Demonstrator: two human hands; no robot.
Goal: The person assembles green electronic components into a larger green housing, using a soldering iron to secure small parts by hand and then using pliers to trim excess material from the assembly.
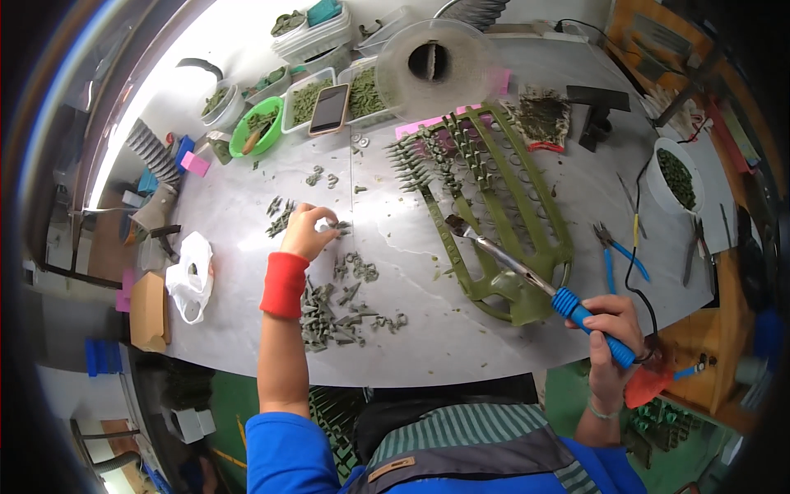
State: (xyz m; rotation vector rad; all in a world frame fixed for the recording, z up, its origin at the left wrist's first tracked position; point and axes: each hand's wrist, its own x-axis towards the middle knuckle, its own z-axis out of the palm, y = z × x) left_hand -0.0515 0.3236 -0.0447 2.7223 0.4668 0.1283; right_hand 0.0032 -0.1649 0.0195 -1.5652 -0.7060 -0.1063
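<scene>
My right hand (613, 333) is wrapped round the blue ribbed handle of a soldering iron (527, 273). Its metal shaft slants up and left, and its broad dark tip is over the left part of a green slotted frame (531, 210). Rows of small pointed green pieces (407, 163) stand on the frame's far left part. My left hand (309, 232), below which is a red wristband, has thumb and forefinger closed at a small grey-green piece (342, 225) over the table. A heap of similar loose pieces (327, 319) lies nearer to me, with small ring-shaped ones (358, 266) beside it.
Tubs of green pieces (306, 100), a green bowl (267, 132) and a phone (329, 109) stand at the back. Blue-handled pliers (613, 247), a dark cord (632, 272) and a white tub (676, 177) are at the right. A white plastic bag (191, 276) lies left.
</scene>
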